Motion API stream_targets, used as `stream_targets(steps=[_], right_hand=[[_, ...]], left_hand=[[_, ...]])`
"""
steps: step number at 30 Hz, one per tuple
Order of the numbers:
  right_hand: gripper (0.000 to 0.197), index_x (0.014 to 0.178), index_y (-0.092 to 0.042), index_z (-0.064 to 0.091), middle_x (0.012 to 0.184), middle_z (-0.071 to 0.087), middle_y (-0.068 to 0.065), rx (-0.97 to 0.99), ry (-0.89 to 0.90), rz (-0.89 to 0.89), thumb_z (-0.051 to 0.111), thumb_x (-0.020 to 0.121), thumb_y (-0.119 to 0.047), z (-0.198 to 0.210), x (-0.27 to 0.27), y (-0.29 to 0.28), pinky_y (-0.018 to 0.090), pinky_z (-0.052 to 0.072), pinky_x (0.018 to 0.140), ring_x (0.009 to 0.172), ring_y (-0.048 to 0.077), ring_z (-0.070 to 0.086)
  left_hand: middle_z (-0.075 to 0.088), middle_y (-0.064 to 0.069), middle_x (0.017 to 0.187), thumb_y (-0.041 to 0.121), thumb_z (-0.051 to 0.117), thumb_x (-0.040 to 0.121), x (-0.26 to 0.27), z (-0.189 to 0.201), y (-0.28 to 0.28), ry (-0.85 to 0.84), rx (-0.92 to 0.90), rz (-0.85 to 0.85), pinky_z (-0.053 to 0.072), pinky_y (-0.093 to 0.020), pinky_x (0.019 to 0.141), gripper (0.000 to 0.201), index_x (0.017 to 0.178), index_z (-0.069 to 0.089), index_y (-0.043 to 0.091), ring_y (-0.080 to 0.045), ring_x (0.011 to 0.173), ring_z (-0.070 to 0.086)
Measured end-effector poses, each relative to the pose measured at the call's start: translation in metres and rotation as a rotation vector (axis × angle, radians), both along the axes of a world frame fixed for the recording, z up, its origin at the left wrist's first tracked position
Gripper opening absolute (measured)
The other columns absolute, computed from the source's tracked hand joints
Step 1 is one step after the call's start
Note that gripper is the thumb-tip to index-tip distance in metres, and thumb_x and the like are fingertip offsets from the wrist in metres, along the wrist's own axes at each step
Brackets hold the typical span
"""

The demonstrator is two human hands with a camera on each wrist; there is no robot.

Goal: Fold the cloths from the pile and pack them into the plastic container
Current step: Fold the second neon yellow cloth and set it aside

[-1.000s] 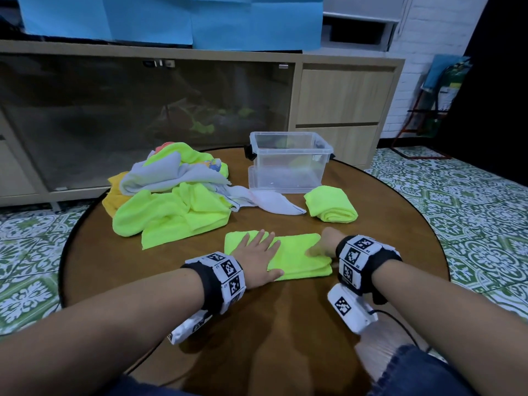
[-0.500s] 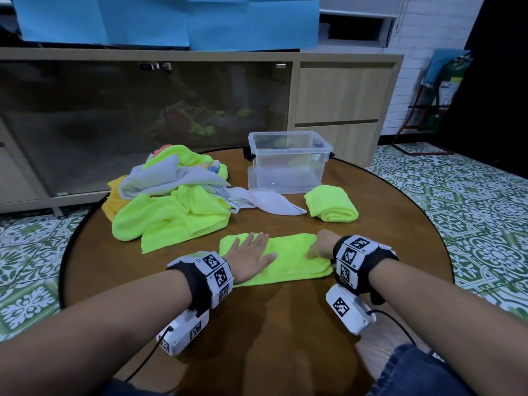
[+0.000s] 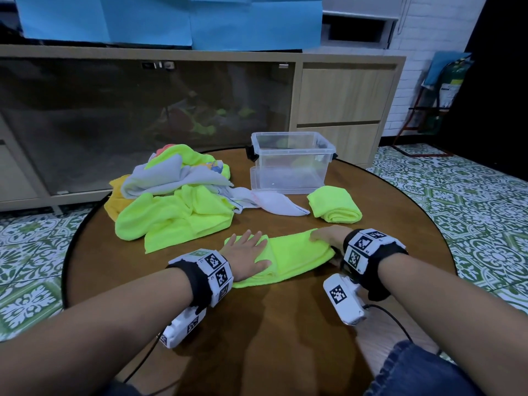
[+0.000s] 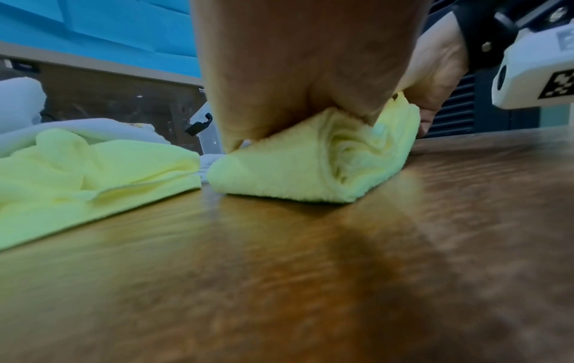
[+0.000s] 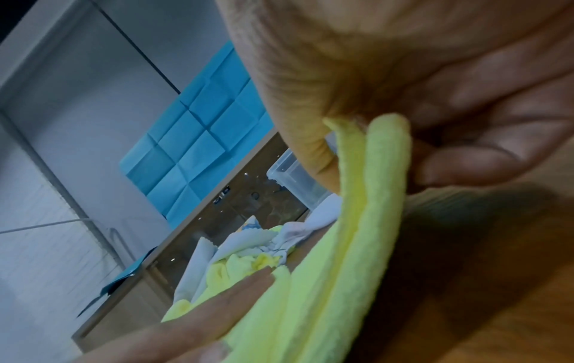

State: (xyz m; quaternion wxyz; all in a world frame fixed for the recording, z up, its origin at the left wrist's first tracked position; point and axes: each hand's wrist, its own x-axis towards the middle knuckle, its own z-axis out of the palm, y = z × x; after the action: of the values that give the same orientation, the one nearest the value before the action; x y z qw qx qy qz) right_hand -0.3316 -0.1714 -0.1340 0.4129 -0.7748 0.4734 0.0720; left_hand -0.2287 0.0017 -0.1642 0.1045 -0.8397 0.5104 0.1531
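Microfibre, lime-green: folded cloth (image 3: pixel 288 257) lies at table (image 3: pixel 257 324) 6 o'clock, left hand (image 3: pixel 248 254) flat, pressing its 9 o'clock end, right hand (image 3: pixel 328 238) pinching the 3 o'clock end; judgement: keep the anchor, carry that end across squarely, aligning edges, before packing into plastic container (image 3: pixel 290 164) at 12 o'clock.

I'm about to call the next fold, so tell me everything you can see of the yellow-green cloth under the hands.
The yellow-green cloth is a fluffy, microfibre-looking piece folded into a long layered strip, lying flat across the near part of the round wooden table. The left hand presses its left end with flat, spread fingers. The right hand pinches the stacked layers at its right end, thumb on top. It lies apart from the cloth pile, the rolled cloth and the plastic container.
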Motion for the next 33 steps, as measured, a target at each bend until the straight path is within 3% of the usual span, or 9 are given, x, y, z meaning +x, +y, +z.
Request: stream_targets(steps=[2, 5, 10, 16, 19, 22, 26, 29, 33], right_hand=[[0.044, 0.129, 0.005, 0.042, 0.114, 0.051, 0.017, 0.01, -0.085, -0.035, 0.051, 0.093, -0.018, 0.0, 0.004, 0.002, 0.031, 0.04, 0.091, 0.12, 0.031, 0.049], [0.016, 0.084, -0.004, 0.049, 0.078, 0.046, 0.007, -0.033, -0.194, -0.023, 0.058, 0.086, -0.017, -0.003, 0.011, 0.006, 0.027, 0.038, 0.065, 0.077, 0.023, 0.051], [0.04, 0.058, -0.015, 0.031, 0.061, 0.03, 0.002, -0.058, -0.346, 0.128, 0.058, 0.086, -0.01, -0.005, 0.021, 0.022, 0.025, 0.023, 0.051, 0.052, 0.015, 0.031], [0.01, 0.09, -0.012, 0.043, 0.079, 0.043, 0.0, -0.278, -0.409, 0.28, 0.052, 0.091, -0.013, -0.003, 0.025, 0.041, 0.027, 0.03, 0.057, 0.073, 0.018, 0.042], [0.008, 0.095, -0.016, 0.04, 0.081, 0.048, 0.004, -0.401, -0.435, 0.374, 0.048, 0.094, -0.015, 0.005, 0.025, 0.047, 0.029, 0.032, 0.055, 0.062, 0.018, 0.043], [0.009, 0.093, -0.02, 0.042, 0.095, 0.058, 0.006, -0.52, -0.453, 0.49, 0.05, 0.091, -0.017, 0.015, 0.025, 0.057, 0.034, 0.043, 0.068, 0.079, 0.025, 0.055], [0.011, 0.09, -0.021, 0.045, 0.094, 0.053, -0.004, -0.561, -0.414, 0.64, 0.055, 0.088, -0.017, 0.017, 0.019, 0.069, 0.03, 0.039, 0.071, 0.086, 0.018, 0.05], [0.013, 0.088, -0.023, 0.045, 0.089, 0.05, -0.007, -0.618, -0.335, 0.778, 0.056, 0.086, -0.016, 0.013, 0.014, 0.07, 0.029, 0.035, 0.067, 0.082, 0.017, 0.046], [0.009, 0.093, -0.023, 0.051, 0.096, 0.052, -0.003, -0.735, -0.176, 0.963, 0.057, 0.086, -0.02, 0.006, 0.007, 0.071, 0.026, 0.03, 0.067, 0.084, 0.014, 0.042]], left_hand=[[-0.011, -0.003, 0.158, 0.048, 0.019, 0.1, 0.0, 0.0, 0.0, -0.005, -0.011, 0.012, -0.001, -0.043, 0.118, 0.063, 0.152, 0.0, 0.018, -0.023, 0.146, -0.011], [-0.015, -0.005, 0.157, 0.057, 0.025, 0.096, 0.001, -0.001, 0.003, -0.004, -0.062, 0.098, 0.002, -0.047, 0.117, 0.063, 0.151, 0.008, 0.03, -0.025, 0.145, -0.016], [0.001, -0.006, 0.157, 0.064, 0.033, 0.09, 0.003, -0.002, 0.004, 0.13, -0.106, 0.232, 0.016, -0.049, 0.116, 0.063, 0.147, 0.015, 0.043, -0.03, 0.145, 0.001], [0.029, -0.009, 0.15, 0.034, 0.041, 0.097, 0.02, 0.012, 0.003, 0.304, -0.161, 0.313, 0.032, -0.033, 0.108, 0.045, 0.142, 0.034, 0.038, -0.03, 0.133, 0.035], [0.03, -0.003, 0.152, 0.041, 0.053, 0.092, 0.021, 0.013, 0.008, 0.399, -0.218, 0.324, 0.033, -0.031, 0.105, 0.052, 0.141, 0.04, 0.029, -0.026, 0.134, 0.037], [0.035, -0.006, 0.15, 0.042, 0.048, 0.094, 0.015, 0.011, 0.007, 0.374, -0.235, 0.311, 0.034, -0.028, 0.103, 0.052, 0.141, 0.041, 0.022, -0.022, 0.129, 0.043], [0.058, -0.016, 0.121, 0.017, 0.037, 0.101, 0.012, 0.012, 0.006, 0.584, -0.394, 0.449, 0.04, -0.011, 0.053, 0.037, 0.132, 0.048, -0.001, -0.012, 0.065, 0.051], [0.058, -0.009, 0.083, 0.003, 0.034, 0.099, 0.015, 0.01, 0.01, 0.775, -0.363, 0.634, 0.051, -0.023, 0.054, 0.033, 0.129, 0.046, -0.004, -0.014, 0.06, 0.053], [0.054, -0.008, 0.076, -0.007, 0.024, 0.094, 0.012, 0.014, 0.013, 0.863, -0.393, 0.664, 0.053, -0.024, 0.054, 0.04, 0.118, 0.049, 0.014, -0.017, 0.06, 0.055]])
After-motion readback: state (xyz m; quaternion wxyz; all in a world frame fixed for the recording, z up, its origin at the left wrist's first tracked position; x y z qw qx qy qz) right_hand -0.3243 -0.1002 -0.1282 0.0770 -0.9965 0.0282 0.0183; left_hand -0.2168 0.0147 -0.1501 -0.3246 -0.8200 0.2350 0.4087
